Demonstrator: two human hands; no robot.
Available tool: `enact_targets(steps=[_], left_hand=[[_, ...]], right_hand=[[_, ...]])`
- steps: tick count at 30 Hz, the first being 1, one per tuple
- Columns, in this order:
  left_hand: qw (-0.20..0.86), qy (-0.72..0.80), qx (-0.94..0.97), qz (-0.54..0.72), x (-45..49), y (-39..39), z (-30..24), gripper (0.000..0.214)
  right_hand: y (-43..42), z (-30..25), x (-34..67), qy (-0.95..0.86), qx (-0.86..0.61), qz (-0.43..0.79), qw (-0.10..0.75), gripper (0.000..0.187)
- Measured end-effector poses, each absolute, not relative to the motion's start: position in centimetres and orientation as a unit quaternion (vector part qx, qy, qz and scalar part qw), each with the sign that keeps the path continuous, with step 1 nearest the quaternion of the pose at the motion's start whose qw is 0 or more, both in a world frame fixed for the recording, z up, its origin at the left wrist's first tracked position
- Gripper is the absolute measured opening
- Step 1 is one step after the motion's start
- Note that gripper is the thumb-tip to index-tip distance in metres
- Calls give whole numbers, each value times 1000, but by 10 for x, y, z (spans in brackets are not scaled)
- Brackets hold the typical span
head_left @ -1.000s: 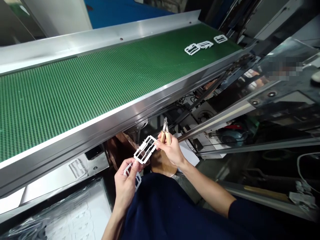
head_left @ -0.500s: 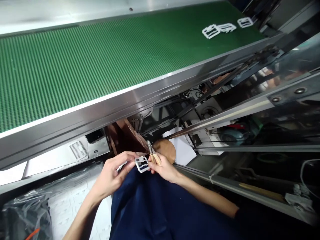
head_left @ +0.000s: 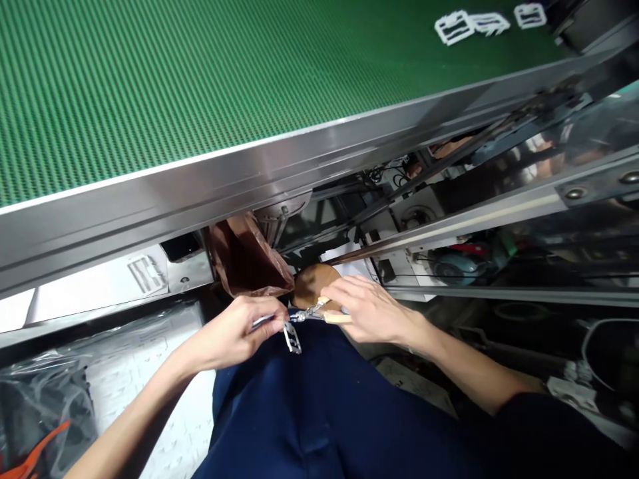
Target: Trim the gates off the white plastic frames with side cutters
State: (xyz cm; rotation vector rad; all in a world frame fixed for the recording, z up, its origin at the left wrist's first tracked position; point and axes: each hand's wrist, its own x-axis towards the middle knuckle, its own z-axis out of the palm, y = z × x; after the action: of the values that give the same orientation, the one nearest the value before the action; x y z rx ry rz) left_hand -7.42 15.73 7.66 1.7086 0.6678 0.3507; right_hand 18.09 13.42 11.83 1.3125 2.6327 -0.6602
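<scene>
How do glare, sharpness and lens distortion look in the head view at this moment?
In the head view, glare streaks along the stainless conveyor rail, the green belt looks evenly lit, the machinery beneath is dim, the left hand and right hand look fairly sharp, and wide-angle stretching seems to lengthen the forearms.

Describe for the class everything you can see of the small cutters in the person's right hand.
The small cutters have a shiny metal head and pale wooden handles. They lie almost level, tips pointing left. The right hand wraps around the handles. The tips reach a white frame held by the left hand; whether they touch it, or the jaws are open, cannot be told.
</scene>
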Motion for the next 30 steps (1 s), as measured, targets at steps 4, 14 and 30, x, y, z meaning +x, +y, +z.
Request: enact_targets(steps=[4,14,30], left_hand=[[577,265,765,110,-71,165,81,21],[604,276,740,107,-70,165,77,21],[617,267,735,84,-67,169,66,21]], right_hand=[[143,129,179,902,384,-155,124,25],[149,131,179,899,388,-152,136,27],[140,122,181,876,425,-189,129,26]])
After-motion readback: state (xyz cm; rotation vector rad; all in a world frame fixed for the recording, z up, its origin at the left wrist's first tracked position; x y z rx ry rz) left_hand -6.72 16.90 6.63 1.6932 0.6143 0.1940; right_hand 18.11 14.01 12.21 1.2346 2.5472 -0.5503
